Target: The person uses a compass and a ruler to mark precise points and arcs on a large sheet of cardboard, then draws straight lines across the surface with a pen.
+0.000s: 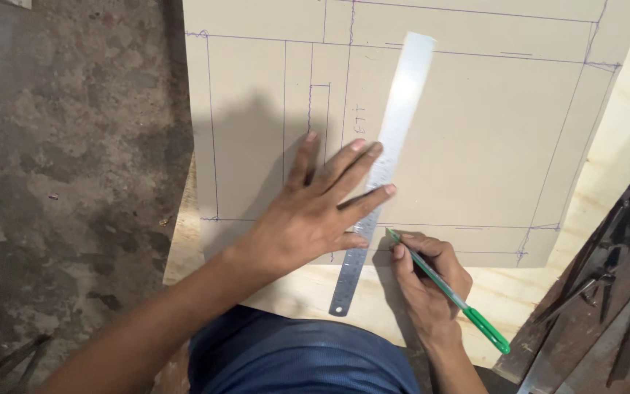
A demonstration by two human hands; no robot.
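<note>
My left hand lies flat with fingers spread on a long steel ruler, pressing it against a pale sheet of board marked with blue pen lines. The ruler runs diagonally from the top middle down to near my lap. My right hand grips a green pen, whose tip touches the board right beside the ruler's edge, near the sheet's lower border.
The marked sheet rests on a plywood panel. Dark metal tools and bars lie at the right. A rough concrete floor fills the left. My blue-clad knee is at the bottom.
</note>
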